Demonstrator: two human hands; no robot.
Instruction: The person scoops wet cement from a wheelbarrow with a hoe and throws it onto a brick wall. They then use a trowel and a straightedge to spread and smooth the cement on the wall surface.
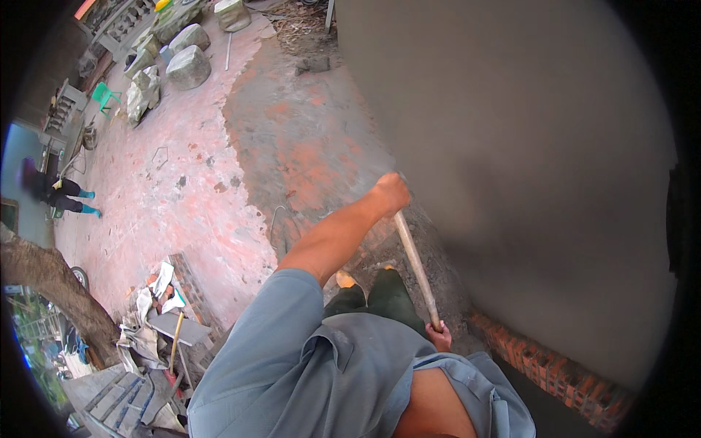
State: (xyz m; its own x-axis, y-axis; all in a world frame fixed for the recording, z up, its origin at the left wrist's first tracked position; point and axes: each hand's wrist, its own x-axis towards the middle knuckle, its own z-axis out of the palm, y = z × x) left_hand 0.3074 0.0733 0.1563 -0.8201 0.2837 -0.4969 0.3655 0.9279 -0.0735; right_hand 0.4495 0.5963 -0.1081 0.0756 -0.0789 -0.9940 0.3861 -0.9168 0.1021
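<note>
My left hand is closed around the upper part of a pale wooden pole, held out in front of me. My right hand grips the same pole lower down, by my right hip. The pole slants down from upper left to lower right; any tool head on it is not visible. Below are my feet in yellowish footwear on dirty, rough ground. To my right rises a grey plastered wall with a course of exposed brick along it.
Pink paving lies to the left, with large rocks and a green chair. A person in blue boots stands at the far left. A tree trunk, a rubble pile and a metal frame are at lower left.
</note>
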